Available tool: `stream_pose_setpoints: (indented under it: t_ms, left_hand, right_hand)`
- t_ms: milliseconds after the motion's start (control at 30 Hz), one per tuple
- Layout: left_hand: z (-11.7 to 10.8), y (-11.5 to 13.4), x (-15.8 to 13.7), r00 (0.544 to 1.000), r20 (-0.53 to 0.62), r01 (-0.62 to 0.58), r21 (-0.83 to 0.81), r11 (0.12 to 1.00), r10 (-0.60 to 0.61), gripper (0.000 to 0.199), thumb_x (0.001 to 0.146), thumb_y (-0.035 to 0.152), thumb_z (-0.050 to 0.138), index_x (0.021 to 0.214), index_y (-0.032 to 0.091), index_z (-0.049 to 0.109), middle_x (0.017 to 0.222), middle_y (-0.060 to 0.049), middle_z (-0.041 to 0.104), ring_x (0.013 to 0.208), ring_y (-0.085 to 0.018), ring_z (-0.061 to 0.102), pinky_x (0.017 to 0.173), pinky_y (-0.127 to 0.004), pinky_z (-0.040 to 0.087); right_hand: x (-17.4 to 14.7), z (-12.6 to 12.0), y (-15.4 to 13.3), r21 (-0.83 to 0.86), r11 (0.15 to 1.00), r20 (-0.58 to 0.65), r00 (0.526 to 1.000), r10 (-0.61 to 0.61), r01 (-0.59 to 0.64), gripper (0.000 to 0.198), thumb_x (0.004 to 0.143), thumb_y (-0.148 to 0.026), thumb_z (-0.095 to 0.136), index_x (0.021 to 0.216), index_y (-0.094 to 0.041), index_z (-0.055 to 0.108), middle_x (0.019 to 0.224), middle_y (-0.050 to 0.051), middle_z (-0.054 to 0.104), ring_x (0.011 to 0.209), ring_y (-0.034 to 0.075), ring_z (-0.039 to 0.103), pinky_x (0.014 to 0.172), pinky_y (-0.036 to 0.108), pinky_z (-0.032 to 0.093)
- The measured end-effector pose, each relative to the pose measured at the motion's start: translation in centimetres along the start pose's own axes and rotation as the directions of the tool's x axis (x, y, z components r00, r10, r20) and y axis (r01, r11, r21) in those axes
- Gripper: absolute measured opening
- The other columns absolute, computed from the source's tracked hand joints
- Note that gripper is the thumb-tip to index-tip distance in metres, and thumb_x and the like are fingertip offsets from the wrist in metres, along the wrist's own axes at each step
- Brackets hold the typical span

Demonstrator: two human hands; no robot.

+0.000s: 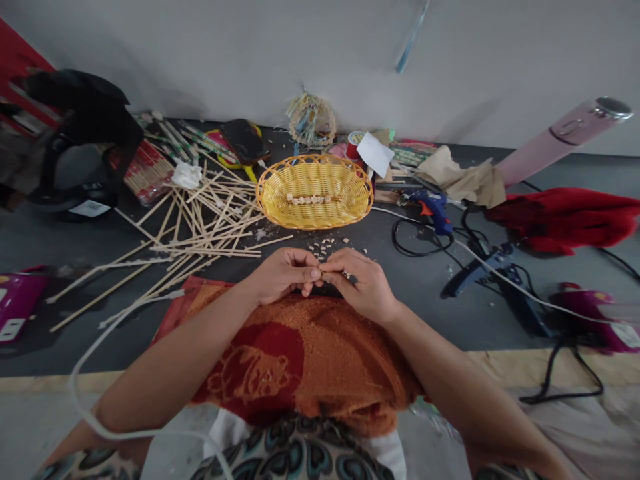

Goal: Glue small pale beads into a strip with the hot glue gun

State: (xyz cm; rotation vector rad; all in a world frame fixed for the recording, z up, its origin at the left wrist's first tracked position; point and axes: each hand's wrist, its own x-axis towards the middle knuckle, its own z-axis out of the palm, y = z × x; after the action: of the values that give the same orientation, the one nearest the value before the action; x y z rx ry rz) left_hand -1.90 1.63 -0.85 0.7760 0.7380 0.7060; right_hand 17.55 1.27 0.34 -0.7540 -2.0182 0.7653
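Observation:
My left hand [295, 273] and my right hand [363, 280] meet fingertip to fingertip over the near edge of an orange-red towel [345, 347]. Both are closed in a pinch; what lies between them is tiny and mostly hidden by the fingers. A few pale bits show beside the right fingers. Just beyond the hands, several small cut wooden pieces [323, 247] lie scattered on the dark table. Behind them stands a yellow woven basket [315, 217], holding a strip of small pale flower-like pieces [313, 199].
Many thin wooden sticks [200, 220] lie in a loose pile at the left. A blue glue gun [435, 208], cables and a red cloth [570, 217] are on the right. A pink flask [555, 147] stands near the wall. A white cable [80, 360] crosses my left arm.

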Motion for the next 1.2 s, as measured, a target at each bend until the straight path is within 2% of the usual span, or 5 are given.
stream_pose_setpoints:
  t_ms: [233,500,767,1200]
  left_hand:
    - [0.11,0.24,-0.13,0.999,0.035,-0.003,-0.011,1.0,0.003,0.025,0.072,0.03,0.078,0.071,0.009,0.064,0.064,-0.003,0.067,0.046,-0.006,0.054,0.047,-0.018,0.047]
    - [-0.03,0.07,-0.1,0.999,0.023,0.023,-0.019,1.0,-0.022,0.026,0.07,0.03,0.079,0.072,0.01,0.063,0.064,-0.003,0.068,0.047,-0.006,0.056,0.047,-0.018,0.047]
    - [-0.08,-0.14,-0.12,0.999,0.031,-0.015,0.008,1.0,0.015,0.022,0.072,0.028,0.078,0.077,0.011,0.065,0.067,-0.004,0.069,0.049,-0.007,0.057,0.049,-0.019,0.047]
    - [-0.11,-0.14,-0.13,0.999,0.036,-0.022,0.059,0.998,0.02,0.027,0.069,0.032,0.08,0.075,0.01,0.065,0.067,-0.004,0.068,0.049,-0.007,0.057,0.05,-0.019,0.046]
  right_hand:
    - [0.04,-0.65,-0.36,0.027,0.999,0.076,0.996,0.042,-0.044,0.017,0.089,-0.019,0.061,0.105,-0.02,0.064,0.089,0.004,0.067,0.085,0.014,0.062,0.08,0.031,0.051]
    - [-0.01,-0.73,-0.39,0.029,0.999,0.049,0.998,0.043,-0.045,0.014,0.089,-0.017,0.06,0.101,-0.019,0.066,0.088,0.004,0.067,0.083,0.013,0.062,0.077,0.029,0.051]
    - [-0.03,-0.69,-0.22,0.036,0.999,0.023,0.999,0.022,-0.023,0.012,0.088,-0.016,0.061,0.098,-0.019,0.067,0.088,0.004,0.068,0.082,0.013,0.063,0.076,0.028,0.052]
    - [-0.08,-0.15,-0.19,0.07,0.997,0.011,1.0,0.017,-0.017,0.01,0.088,-0.015,0.062,0.095,-0.02,0.068,0.082,0.002,0.068,0.076,0.012,0.063,0.073,0.026,0.052]
